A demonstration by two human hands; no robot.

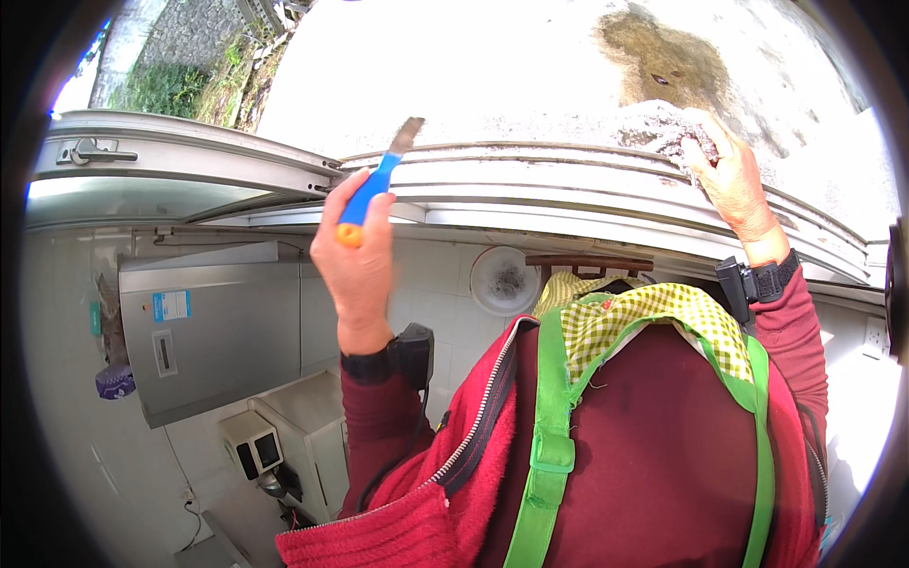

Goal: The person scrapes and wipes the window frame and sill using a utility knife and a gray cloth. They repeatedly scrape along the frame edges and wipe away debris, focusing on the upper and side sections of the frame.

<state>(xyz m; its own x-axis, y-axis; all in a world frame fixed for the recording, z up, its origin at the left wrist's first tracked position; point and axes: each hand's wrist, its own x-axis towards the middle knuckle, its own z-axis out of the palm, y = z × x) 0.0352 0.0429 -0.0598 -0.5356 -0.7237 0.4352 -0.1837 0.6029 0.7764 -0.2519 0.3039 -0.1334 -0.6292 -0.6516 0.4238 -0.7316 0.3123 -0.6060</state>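
My left hand (358,248) is closed around the blue handle of a small scraper (373,186), its short metal blade pointing up and away over the window frame. A crumpled, dirt-speckled cloth (660,128) is bunched in my right hand (728,167), resting at the outer edge of the window's sliding track (540,174). Dark grime lies along the rails of the track. Glare washes out much of the pale surface just outside, where a brown stain (664,64) shows.
An opened window sash (213,160) with a metal handle extends to the left. Below the sill are a white bowl (505,281) with dark debris and a wooden chair back (589,264). A grey appliance (213,334) stands at the lower left.
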